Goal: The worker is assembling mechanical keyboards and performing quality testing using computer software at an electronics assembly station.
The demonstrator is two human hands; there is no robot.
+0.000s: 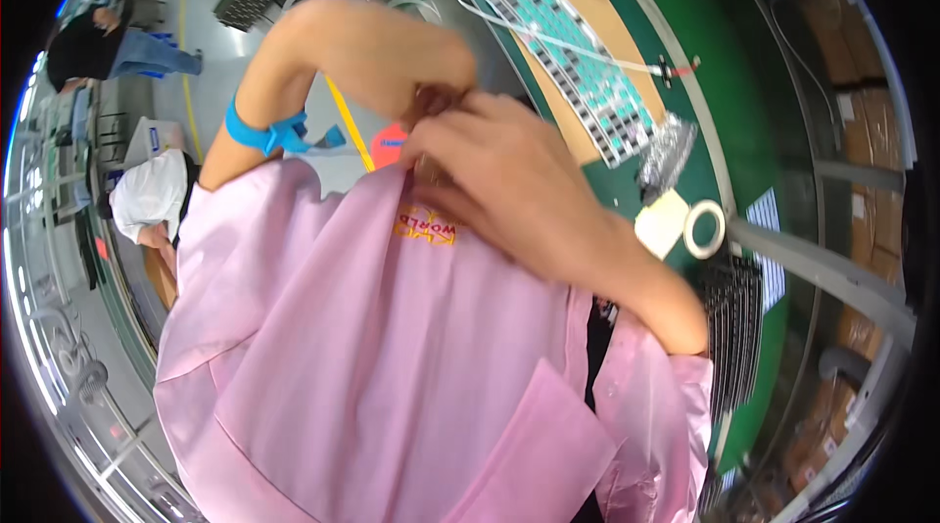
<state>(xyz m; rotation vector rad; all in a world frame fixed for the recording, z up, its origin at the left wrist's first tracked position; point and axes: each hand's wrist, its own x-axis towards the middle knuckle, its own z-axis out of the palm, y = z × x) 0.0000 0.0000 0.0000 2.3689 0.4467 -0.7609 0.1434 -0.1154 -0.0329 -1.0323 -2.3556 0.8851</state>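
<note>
Pinching the pink shirt (377,327) beneath, right fingers (436,139) curl closed, left fingers (434,102) unreadably blurred.

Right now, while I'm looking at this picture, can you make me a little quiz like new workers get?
1. Which arm wears the blue band, left or right?
2. True or false: the keyboard has some teal keys.
3. Pick one. The right hand is nearest to: A, the black mouse; B, the pink shirt; C, the white ring.

Key: 1. Left. 2. True. 3. B.
</note>
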